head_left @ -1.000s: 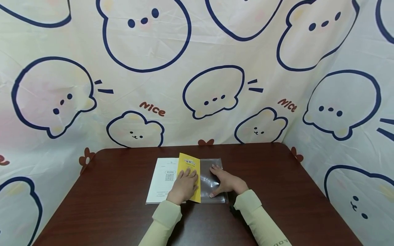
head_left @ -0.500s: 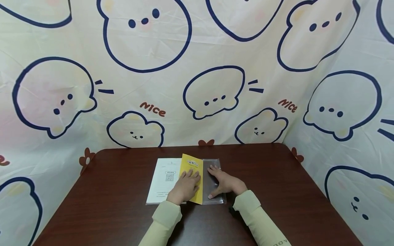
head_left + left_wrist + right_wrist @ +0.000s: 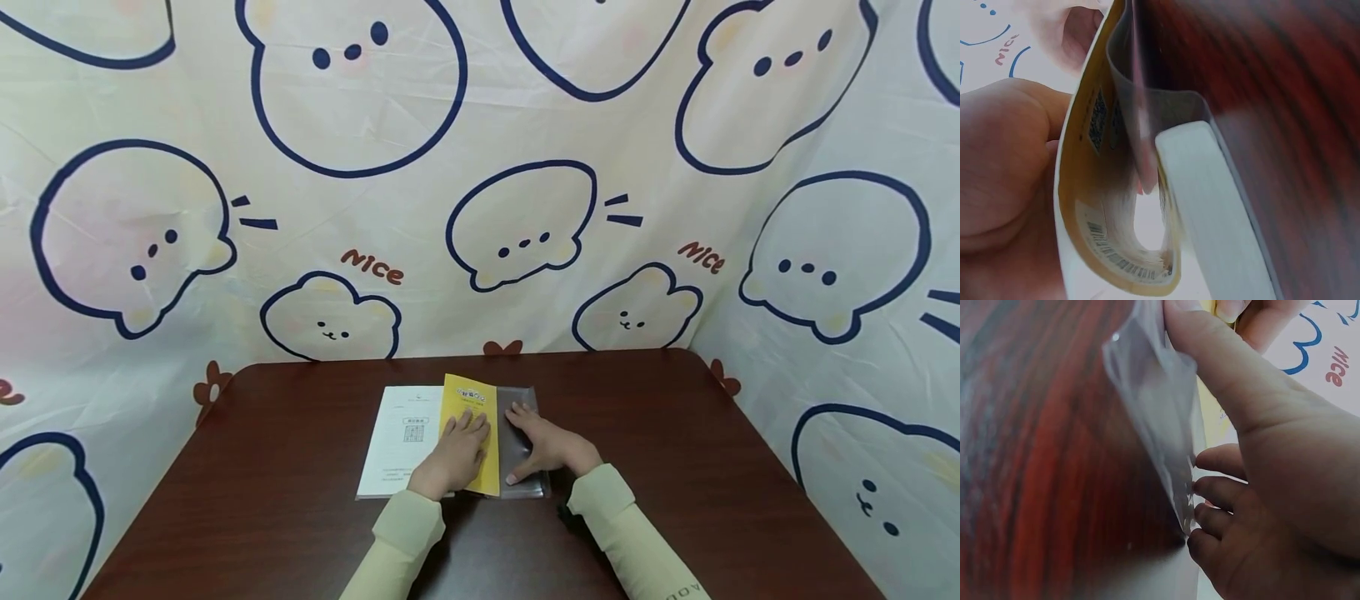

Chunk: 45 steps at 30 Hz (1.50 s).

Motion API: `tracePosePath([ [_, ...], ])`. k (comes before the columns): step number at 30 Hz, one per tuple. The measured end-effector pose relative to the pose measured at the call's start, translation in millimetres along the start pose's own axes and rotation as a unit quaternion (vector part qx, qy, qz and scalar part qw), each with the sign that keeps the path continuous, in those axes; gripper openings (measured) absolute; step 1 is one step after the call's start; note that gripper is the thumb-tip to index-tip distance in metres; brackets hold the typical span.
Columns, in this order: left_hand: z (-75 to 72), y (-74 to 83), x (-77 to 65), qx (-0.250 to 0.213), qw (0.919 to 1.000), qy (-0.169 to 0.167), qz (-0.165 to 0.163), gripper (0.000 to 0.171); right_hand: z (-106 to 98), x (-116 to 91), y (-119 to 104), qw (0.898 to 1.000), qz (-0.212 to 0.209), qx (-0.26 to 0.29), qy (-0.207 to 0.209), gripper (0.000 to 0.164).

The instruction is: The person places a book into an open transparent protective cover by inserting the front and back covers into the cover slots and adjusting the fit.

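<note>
A book with white pages lies open on the table. Its yellow cover is folded over to the right and bows in a curve, its barcode side showing in the left wrist view. My left hand rests on the yellow cover, fingers stretched out. On the right a clear plastic book cover lies partly beneath the yellow cover. My right hand touches it with spread fingertips and thumb. In the right wrist view, the loose plastic edge stands up beside the thumb.
The dark brown table extends around the book on all sides. A cloth backdrop with cartoon bears hangs behind the table and along its sides.
The yellow cover has shifted slightly right over the clear plastic, and my left hand has moved a little right with it. The right hand stays almost in place, with the plastic's edge slightly further left.
</note>
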<state>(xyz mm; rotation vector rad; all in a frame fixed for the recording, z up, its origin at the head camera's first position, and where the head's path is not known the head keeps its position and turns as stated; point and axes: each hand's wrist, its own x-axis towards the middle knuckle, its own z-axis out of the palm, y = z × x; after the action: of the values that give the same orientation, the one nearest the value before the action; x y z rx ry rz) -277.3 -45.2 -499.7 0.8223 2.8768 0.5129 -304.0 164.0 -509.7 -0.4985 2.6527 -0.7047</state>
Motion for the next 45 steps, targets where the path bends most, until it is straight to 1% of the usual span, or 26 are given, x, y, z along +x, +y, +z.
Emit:
tracePosePath([
  [6, 0.6, 0.3, -0.2, -0.009, 0.9999, -0.002, 0.007, 0.048, 2.0, 2.1, 2.1, 1.0, 0.0, 0.001, -0.003, 0.113],
  [11, -0.4, 0.1, 0.9, -0.017, 0.9996, -0.001, 0.022, 0.046, 1.6, 2.0, 2.4, 1.0, 0.0, 0.0, -0.007, 0.114],
  [15, -4.4, -2.5, 1.2, -0.039, 0.9984, 0.015, 0.039, 0.043, 1.1, 1.3, 1.6, 1.0, 0.001, 0.001, -0.007, 0.114],
  [17, -7.4, -4.5, 0.5, -0.051, 0.9975, 0.028, 0.04, 0.043, 1.0, 1.0, 1.7, 1.0, 0.002, 0.002, -0.007, 0.114],
  [19, -10.4, -7.0, -1.0, -0.064, 0.9966, 0.041, 0.031, 0.047, 1.1, 1.2, 1.7, 1.0, 0.003, 0.001, -0.005, 0.114],
  [21, -13.2, -9.9, -3.3, -0.082, 0.9955, 0.045, 0.015, 0.053, 1.5, 1.4, 2.0, 1.0, 0.005, 0.001, -0.004, 0.115],
  [25, -16.2, -15.1, -8.0, -0.136, 0.9901, 0.029, -0.016, 0.065, 2.4, 1.8, 2.6, 1.0, 0.006, 0.001, -0.003, 0.115],
  [27, -16.5, -16.5, -8.9, -0.155, 0.9875, 0.019, -0.021, 0.068, 2.7, 1.8, 2.9, 1.0, 0.005, 0.002, -0.003, 0.116],
  [29, -16.1, -17.1, -8.5, -0.164, 0.9861, 0.014, -0.021, 0.07, 2.3, 1.9, 3.1, 1.0, 0.003, 0.002, -0.003, 0.116],
  [38, -11.8, -15.2, -4.9, -0.165, 0.9862, 0.01, -0.016, 0.068, 1.1, 2.9, 2.5, 1.0, -0.012, 0.014, -0.001, 0.115],
  [45, -11.4, -11.8, -4.2, -0.153, 0.9881, 0.015, -0.009, 0.069, 1.7, 2.9, 2.8, 1.0, -0.011, 0.016, -0.003, 0.115],
])
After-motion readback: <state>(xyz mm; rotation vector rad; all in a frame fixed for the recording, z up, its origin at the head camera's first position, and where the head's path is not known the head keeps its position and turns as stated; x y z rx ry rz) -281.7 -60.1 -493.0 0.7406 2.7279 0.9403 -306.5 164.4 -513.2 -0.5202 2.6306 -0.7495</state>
